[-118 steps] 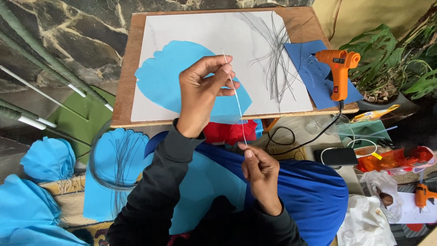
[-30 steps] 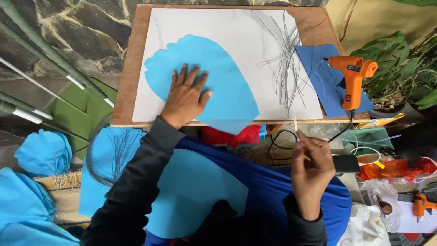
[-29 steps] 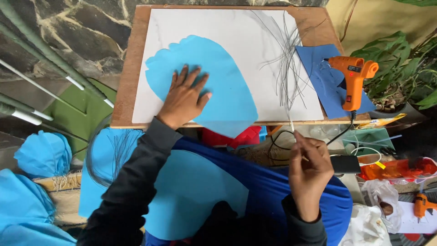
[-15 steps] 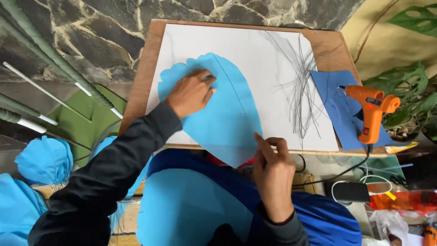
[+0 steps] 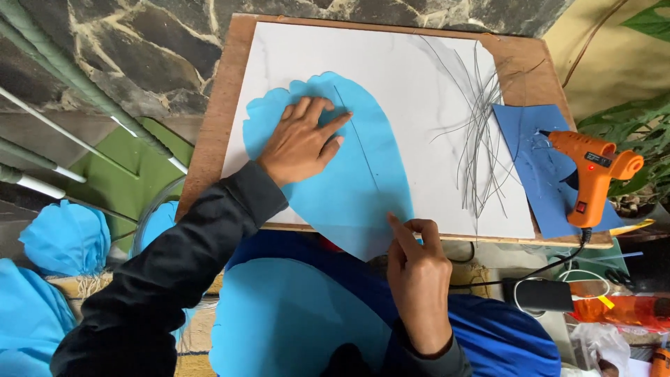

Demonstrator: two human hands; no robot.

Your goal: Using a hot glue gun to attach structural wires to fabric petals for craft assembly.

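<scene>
A large light-blue petal-shaped sheet (image 5: 363,167) lies on a white board (image 5: 391,63) over a wooden tabletop (image 5: 216,119). My left hand (image 5: 300,139) presses flat on the petal's upper left part, fingers spread. A thin wire (image 5: 357,139) runs down the middle of the petal. My right hand (image 5: 417,276) is at the petal's pointed lower end, at the table's near edge, with index finger and thumb pinched at the bottom of the wire.
Several loose grey wires (image 5: 478,132) lie on the board's right side. An orange glue gun (image 5: 590,174) rests on a darker blue sheet (image 5: 537,167). More blue petals (image 5: 293,321) lie on my lap; blue bundles (image 5: 63,241) sit at left.
The wire went from held in the air to lying along the petal. My left hand slid up the petal; my right hand came from the right to the petal's tip.
</scene>
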